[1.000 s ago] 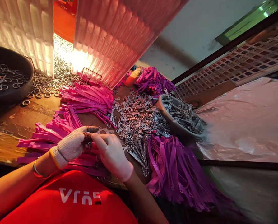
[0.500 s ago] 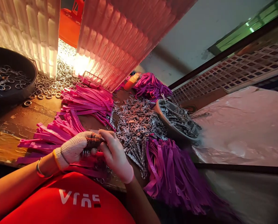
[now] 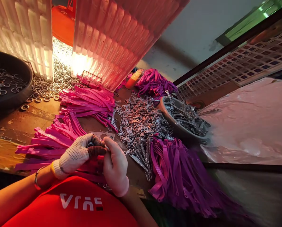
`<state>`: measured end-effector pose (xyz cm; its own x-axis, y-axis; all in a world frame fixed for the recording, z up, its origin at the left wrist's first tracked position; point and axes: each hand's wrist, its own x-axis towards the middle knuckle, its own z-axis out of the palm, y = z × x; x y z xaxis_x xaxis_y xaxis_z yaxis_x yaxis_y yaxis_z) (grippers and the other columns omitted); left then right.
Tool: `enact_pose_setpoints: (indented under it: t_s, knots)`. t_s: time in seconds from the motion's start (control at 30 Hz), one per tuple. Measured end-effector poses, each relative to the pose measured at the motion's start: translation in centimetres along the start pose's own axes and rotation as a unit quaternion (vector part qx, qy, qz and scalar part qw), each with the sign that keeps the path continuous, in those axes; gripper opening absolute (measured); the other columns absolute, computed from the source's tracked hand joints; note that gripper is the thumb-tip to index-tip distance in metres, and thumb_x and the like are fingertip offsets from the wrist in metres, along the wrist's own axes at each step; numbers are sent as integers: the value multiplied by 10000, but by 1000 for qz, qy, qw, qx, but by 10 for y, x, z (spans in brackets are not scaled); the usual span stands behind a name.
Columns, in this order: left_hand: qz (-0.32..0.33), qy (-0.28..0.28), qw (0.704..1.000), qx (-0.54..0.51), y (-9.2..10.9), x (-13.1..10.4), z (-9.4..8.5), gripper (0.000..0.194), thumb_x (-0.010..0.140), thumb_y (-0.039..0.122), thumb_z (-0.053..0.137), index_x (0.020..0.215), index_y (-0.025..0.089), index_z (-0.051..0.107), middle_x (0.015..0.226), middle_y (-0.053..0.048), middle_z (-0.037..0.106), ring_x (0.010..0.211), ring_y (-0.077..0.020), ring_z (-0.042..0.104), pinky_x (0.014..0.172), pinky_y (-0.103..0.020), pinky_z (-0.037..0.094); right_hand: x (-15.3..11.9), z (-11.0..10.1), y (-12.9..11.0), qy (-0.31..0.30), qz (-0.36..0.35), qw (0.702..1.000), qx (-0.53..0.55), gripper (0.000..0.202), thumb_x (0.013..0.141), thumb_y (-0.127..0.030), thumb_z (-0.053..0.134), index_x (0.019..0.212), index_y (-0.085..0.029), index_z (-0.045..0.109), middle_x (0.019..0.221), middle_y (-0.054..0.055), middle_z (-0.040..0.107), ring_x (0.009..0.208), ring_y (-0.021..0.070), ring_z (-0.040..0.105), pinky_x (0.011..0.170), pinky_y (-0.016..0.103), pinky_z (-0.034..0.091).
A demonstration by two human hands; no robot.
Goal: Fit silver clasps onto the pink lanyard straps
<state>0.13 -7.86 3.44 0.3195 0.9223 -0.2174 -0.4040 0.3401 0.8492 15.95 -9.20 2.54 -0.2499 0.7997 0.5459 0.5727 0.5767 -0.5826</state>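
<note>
My left hand [image 3: 80, 153], in a dotted glove with dark fingertips, is closed around metal rings [image 3: 91, 144]. Its fingertips meet those of my right hand [image 3: 116, 167], gloved in plain white and pinched on something too small to make out. Under and behind the hands lie pink straps [image 3: 58, 135] in a fanned pile. A heap of metal chain pieces [image 3: 141, 121] sits just beyond my right hand, and purple straps [image 3: 174, 173] hang over the table edge on the right.
A black pan [image 3: 10, 91] with rings stands at the left, near loose rings [image 3: 58, 82] under a lamp [image 3: 64, 25]. Ribbed panels [image 3: 122, 37] rise behind. A bowl [image 3: 166, 118] of chains, an orange bottle [image 3: 133, 79] and a plastic-covered surface [image 3: 254, 123] are farther right.
My right hand has turned more upright and moved slightly lower, its fingers now folded. My left fingers have curled in, showing rings on top. The camera view has shifted slightly.
</note>
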Motion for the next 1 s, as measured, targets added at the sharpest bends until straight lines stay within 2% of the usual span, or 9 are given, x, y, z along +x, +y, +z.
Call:
enact_pose_setpoints:
  t_s: [0.2, 0.4, 0.47, 0.57, 0.67, 0.77, 0.87, 0.93, 1.0]
  knots:
    - [51, 27, 989, 138, -5, -1, -9, 353, 820, 476, 739, 841, 162, 579, 771, 6, 590, 682, -118, 508, 592, -222, 422, -4, -2, -6, 18, 75, 995, 62, 350, 972, -164, 509, 1292, -283, 586, 1157, 48, 726, 1049, 187, 698, 922, 350, 578]
    - [101, 63, 953, 278, -6, -5, -14, 330, 888, 480, 653, 834, 162, 582, 737, 8, 574, 662, -118, 478, 575, -223, 382, 2, -7, -8, -39, 119, 985, 116, 289, 966, -182, 504, 1206, -261, 643, 1123, 32, 738, 1017, 169, 702, 899, 299, 569]
    - [102, 65, 951, 285, -6, -6, -17, 336, 889, 479, 646, 804, 164, 564, 706, 14, 558, 630, -113, 458, 548, -219, 360, 5, -10, -8, -73, 132, 981, 125, 271, 961, -187, 507, 1167, -261, 667, 1095, 21, 742, 988, 165, 700, 880, 289, 565]
    - [49, 44, 969, 237, -5, -8, -20, 376, 907, 515, 603, 770, 180, 499, 635, 38, 510, 549, -95, 408, 492, -210, 314, 11, -16, -6, -88, 140, 977, 134, 256, 976, -203, 499, 1165, -265, 661, 1052, 8, 740, 927, 154, 695, 847, 281, 560]
    - [8, 27, 979, 203, -2, -12, -20, 385, 928, 534, 557, 776, 193, 464, 588, 53, 487, 492, -85, 385, 461, -206, 284, 18, -18, -1, -88, 96, 989, 68, 282, 997, -219, 478, 1240, -260, 614, 1127, 47, 700, 1013, 180, 659, 904, 327, 530]
    - [14, 0, 979, 206, 0, -14, -17, 355, 930, 503, 561, 783, 191, 481, 603, 48, 490, 499, -88, 394, 465, -214, 304, 24, -14, 3, -166, 22, 985, -33, 278, 999, -224, 473, 1248, -227, 598, 1120, 85, 680, 1037, 220, 627, 907, 364, 501]
    - [61, -7, 969, 241, 0, -13, -18, 300, 925, 443, 580, 795, 178, 527, 683, 17, 540, 583, -104, 437, 540, -225, 376, 29, -9, 4, -209, -20, 972, -104, 209, 1008, -229, 466, 1134, -200, 630, 1010, 76, 707, 928, 221, 639, 825, 340, 481]
    - [103, 4, 953, 286, 0, -10, -21, 254, 904, 398, 615, 808, 168, 570, 763, -17, 598, 673, -122, 490, 627, -237, 422, 31, -9, 4, -204, -36, 968, -140, 182, 1005, -240, 475, 1050, -193, 644, 942, 65, 716, 857, 212, 640, 769, 321, 452]
    - [103, -5, 949, 296, 3, -8, -23, 237, 876, 384, 650, 807, 165, 590, 772, -24, 615, 677, -122, 507, 626, -231, 427, 34, -10, 4, -199, -48, 964, -168, 191, 997, -254, 477, 936, -196, 649, 848, 50, 711, 772, 196, 628, 707, 307, 411]
